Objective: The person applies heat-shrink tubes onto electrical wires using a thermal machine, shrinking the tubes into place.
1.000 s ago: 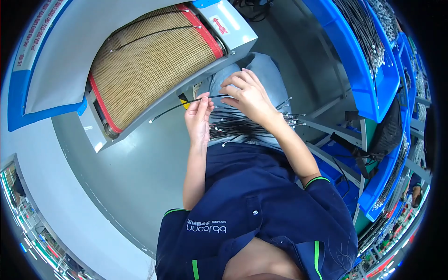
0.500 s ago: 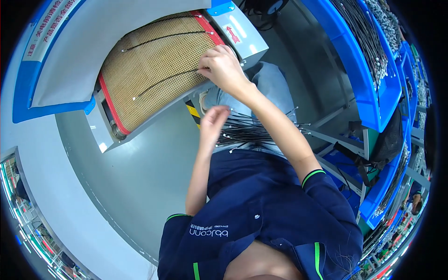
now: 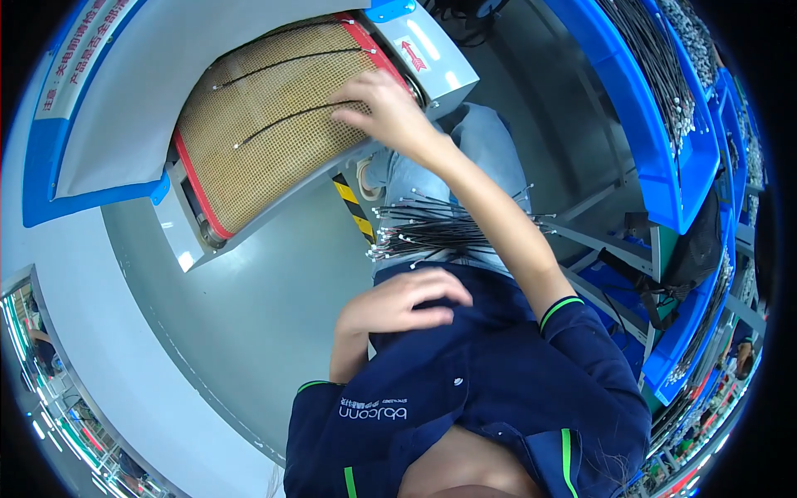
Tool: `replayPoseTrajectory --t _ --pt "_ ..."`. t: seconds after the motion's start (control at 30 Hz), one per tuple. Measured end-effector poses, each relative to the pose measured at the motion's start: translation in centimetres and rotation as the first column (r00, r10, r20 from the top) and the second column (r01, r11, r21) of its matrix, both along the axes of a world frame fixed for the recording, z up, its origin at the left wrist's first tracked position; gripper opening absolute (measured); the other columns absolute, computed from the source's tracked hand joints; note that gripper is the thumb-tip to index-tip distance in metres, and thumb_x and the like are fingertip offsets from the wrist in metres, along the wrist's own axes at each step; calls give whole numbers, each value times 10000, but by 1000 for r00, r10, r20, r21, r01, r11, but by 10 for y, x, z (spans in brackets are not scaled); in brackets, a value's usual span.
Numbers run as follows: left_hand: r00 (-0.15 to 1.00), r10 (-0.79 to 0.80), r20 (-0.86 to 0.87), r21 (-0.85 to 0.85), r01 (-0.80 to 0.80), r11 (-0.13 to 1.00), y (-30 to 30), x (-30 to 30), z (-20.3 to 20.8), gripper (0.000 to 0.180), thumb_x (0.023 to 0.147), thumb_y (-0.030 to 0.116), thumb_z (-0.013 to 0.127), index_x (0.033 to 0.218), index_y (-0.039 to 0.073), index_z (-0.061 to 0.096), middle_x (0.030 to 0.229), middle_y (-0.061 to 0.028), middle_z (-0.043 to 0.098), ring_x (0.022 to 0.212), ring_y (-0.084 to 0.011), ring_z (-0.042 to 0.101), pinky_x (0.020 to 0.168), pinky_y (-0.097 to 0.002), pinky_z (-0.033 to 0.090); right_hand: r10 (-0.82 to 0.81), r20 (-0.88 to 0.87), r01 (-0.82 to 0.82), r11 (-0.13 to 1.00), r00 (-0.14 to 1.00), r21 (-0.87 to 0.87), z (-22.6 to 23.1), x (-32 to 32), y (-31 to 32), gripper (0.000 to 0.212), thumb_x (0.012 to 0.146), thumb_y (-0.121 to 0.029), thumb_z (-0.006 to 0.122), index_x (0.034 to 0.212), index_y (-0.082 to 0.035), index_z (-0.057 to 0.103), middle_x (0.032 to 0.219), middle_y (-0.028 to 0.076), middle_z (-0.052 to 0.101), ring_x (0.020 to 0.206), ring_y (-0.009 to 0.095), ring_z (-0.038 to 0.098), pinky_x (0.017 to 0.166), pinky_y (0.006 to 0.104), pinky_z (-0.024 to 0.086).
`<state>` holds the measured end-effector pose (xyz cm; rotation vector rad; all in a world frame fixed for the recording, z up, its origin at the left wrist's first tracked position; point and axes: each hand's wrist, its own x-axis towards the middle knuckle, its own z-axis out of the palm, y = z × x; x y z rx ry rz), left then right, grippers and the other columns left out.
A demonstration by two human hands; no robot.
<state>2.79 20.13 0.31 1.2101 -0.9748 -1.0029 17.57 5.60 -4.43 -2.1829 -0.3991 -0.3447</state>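
A short black cable (image 3: pixel 282 124) with small white end connectors lies across the tan mesh conveyor belt (image 3: pixel 257 178). My right hand (image 3: pixel 380 108) is just above the cable's right end, its thumb and fingers apart, and the palm hides that end. Farther up the belt lies another black cable (image 3: pixel 290 61), with one more near the hood. Across my lap rests a bundle of black cables (image 3: pixel 440 228) with white connectors. My left hand (image 3: pixel 407 303) hovers in front of my shirt, just below the bundle, fingers spread and nothing in them.
A white and blue hood (image 3: pixel 149 100) arches over the belt's far part. Red edging and a grey metal frame (image 3: pixel 448 79) border the belt. Blue bins (image 3: pixel 677 158) holding many cables stand at the right. A striped yellow-black marking (image 3: pixel 353 207) is below the frame.
The nearest cable has moved up the belt, and my right hand has loosened from it. My left hand has dropped from beside the bundle toward my shirt. The farther cables have shifted slightly.
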Motion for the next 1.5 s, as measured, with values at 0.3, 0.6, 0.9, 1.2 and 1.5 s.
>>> replayPoseTrajectory --t 0.3,0.6,0.9,1.2,1.5 --pt "217 -491 -844 -350 -916 196 -111 -25 -47 192 932 158 455 1072 82 562 855 -68 563 728 -167 531 660 -323 468 891 -218 586 -65 399 808 -31 -234 -21 511 1006 -422 271 1201 -5 492 1113 133 598 970 226 603 880 350 475" --pt "787 -604 -123 -992 -73 108 -160 -33 -73 210 957 237 447 1065 73 520 1001 -93 572 831 -180 555 611 -327 453 625 -578 -35 694 525 719 -68 -240 -170 186 908 -138 575 1052 -32 625 933 47 677 864 103 618 789 250 476" --pt "368 314 -875 -71 -740 669 -100 -94 -117 307 942 194 471 1216 58 472 1168 -131 534 1037 -223 535 858 -345 423 -238 -529 20 923 815 -385 -123 -258 -293 179 751 -164 681 886 -52 645 848 144 649 890 312 605 782 412 481" --pt "525 748 406 342 -846 409 -193 -77 -176 486 908 89 537 1354 32 353 1361 -185 399 1288 -315 373 1072 -407 293 -164 -640 50 980 751 -192 -97 -257 -303 128 770 -131 669 817 -25 614 812 124 641 810 287 628 720 374 486" --pt "590 508 627 282 -780 559 -205 -60 -149 464 911 120 546 1337 29 384 1332 -170 413 1241 -313 407 1027 -370 332 -10 -648 8 1000 762 -5 -87 -255 -315 132 827 -149 639 876 -26 640 815 112 639 770 266 628 690 345 483"
